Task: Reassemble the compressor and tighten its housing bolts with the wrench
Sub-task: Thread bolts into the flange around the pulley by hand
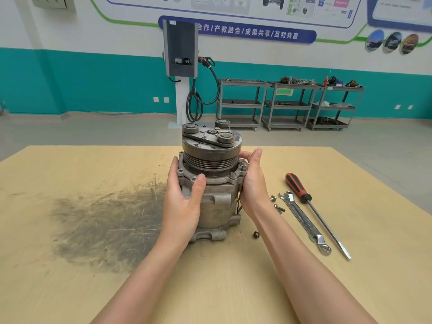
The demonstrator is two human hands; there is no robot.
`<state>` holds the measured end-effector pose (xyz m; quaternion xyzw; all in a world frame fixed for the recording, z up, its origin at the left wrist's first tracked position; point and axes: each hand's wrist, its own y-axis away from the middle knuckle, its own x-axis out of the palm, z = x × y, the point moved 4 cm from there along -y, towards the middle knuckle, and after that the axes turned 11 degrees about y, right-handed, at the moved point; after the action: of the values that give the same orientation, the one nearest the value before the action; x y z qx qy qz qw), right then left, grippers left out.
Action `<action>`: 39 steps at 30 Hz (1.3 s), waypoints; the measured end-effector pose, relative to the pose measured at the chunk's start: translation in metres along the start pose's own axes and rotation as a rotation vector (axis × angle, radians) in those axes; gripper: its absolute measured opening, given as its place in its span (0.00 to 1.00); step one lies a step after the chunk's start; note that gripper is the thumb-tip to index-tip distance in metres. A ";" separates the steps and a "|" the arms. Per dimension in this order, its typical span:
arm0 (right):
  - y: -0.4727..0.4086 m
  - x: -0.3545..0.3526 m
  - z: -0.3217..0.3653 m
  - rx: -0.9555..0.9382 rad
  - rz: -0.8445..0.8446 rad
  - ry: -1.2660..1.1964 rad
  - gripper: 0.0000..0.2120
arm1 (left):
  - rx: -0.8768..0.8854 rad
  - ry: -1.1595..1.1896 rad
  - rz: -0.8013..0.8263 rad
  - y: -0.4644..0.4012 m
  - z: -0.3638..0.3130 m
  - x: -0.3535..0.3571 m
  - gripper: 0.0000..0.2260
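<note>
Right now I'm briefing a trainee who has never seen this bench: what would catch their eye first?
The grey compressor standing upright mid-table, pulley end up, with the left hand and right hand clasping its sides. Right of it lie a wrench, a red-handled screwdriver and loose bolts. A dark grease smear stains the wooden table on the left.

blue wall banner (237,31) reads "合作/产教融合/成果共享/互利共赢".
</note>
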<state>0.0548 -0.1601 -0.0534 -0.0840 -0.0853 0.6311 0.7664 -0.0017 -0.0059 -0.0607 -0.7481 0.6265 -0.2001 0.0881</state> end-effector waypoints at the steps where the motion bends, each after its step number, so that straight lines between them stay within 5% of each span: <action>1: 0.000 0.000 0.000 -0.003 0.004 0.001 0.32 | 0.000 -0.007 0.003 0.000 0.000 0.000 0.41; 8: 0.004 -0.008 0.014 -0.049 0.019 0.122 0.31 | 0.018 -0.013 0.011 -0.001 -0.001 0.001 0.40; 12: 0.016 -0.029 0.036 -0.201 -0.071 0.212 0.17 | 0.013 -0.007 0.012 0.000 -0.001 0.001 0.39; 16: 0.028 -0.034 0.051 -0.290 0.037 0.305 0.13 | 0.012 0.003 0.011 -0.001 0.000 0.001 0.40; 39: 0.035 -0.036 0.051 -0.236 -0.154 0.436 0.03 | 0.033 -0.001 0.026 -0.004 0.009 0.000 0.39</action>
<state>0.0029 -0.1874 -0.0135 -0.3001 0.0028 0.5237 0.7973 0.0055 -0.0058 -0.0675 -0.7386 0.6326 -0.2091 0.1034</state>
